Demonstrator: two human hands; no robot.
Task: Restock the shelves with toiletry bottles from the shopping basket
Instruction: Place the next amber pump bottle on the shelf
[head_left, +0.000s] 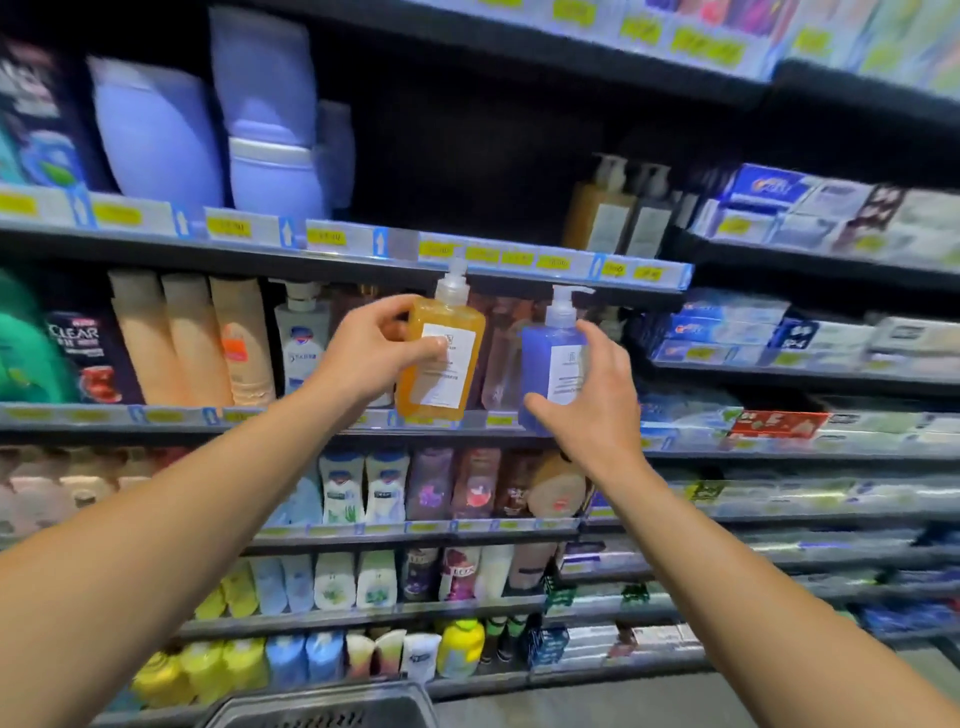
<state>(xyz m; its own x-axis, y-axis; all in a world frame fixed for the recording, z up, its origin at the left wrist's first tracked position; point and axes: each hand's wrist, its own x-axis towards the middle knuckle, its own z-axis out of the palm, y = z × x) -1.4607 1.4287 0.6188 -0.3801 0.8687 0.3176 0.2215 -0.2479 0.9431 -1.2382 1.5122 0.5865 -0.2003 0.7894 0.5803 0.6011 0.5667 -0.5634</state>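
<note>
Both arms raised, left hand gripping orange bottle; right hand clasping blue bottle

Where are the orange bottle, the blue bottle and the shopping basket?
orange bottle (441, 358): head view, on its white label.
blue bottle (540, 364): head view, on its blue body left of the label.
shopping basket (322, 699): head view, on its grey rim.

Orange pump bottle (white label, tilted) beside upright blue pump bottle, both before shelves.
</note>
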